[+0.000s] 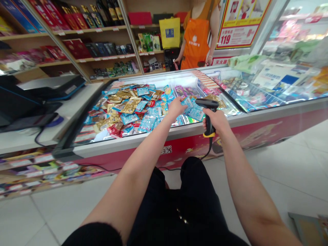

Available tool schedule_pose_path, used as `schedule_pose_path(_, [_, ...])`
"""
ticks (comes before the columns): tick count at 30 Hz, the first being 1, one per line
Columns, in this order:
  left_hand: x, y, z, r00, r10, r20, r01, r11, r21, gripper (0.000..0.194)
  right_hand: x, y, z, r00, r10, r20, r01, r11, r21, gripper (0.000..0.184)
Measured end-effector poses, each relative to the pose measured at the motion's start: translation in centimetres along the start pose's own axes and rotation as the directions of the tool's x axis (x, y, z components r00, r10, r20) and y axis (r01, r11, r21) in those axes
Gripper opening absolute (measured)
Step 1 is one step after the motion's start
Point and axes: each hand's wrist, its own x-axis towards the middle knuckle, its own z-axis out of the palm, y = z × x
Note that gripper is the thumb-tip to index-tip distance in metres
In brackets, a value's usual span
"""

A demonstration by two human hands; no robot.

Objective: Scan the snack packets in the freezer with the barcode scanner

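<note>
My right hand [217, 120] is wrapped round the handle of a black and yellow barcode scanner [208, 103], whose head points to the left and whose cable hangs down. My left hand [177, 108] reaches over the freezer's front edge, its fingers closed at the left edge of a blue packet [189, 105]. Another blue packet [196, 113] lies just right of it, below the scanner's head. Left of my left hand, a heap of blue, gold and red packets [130, 106] covers the freezer's glass top.
The chest freezer [143, 141] runs across in front of me, with wire baskets inside its right part. A person in an orange apron [196, 42] stands behind it. At left is a counter [55, 128] with black equipment; stocked shelves [99, 29] stand behind. A cable [102, 167] trails near my legs.
</note>
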Motion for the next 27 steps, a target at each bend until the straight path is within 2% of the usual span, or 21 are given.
schedule_pose_path(6, [-0.5,-0.9,-0.7,1.0,0.025,-0.008,-0.025,1.0,0.015,0.032,-0.6,-0.8,1.2,1.0,-0.009,0.02,0.01,1.0,-0.01,0.024])
schedule_pose_path(17, [-0.6,-2.4,-1.3,0.999,-0.007,-0.04,0.007,1.0,0.001,0.029,-1.0,-1.0,2.9,0.998,-0.039,0.053,0.041,0.999,-0.026,0.024])
schedule_pose_path(27, [-0.7,-3.7,-2.0,0.998,0.005,-0.059,-0.006,1.0,-0.016,0.028,-1.8,-1.7,4.4,0.999,-0.011,0.049,0.014,0.998,-0.053,0.024])
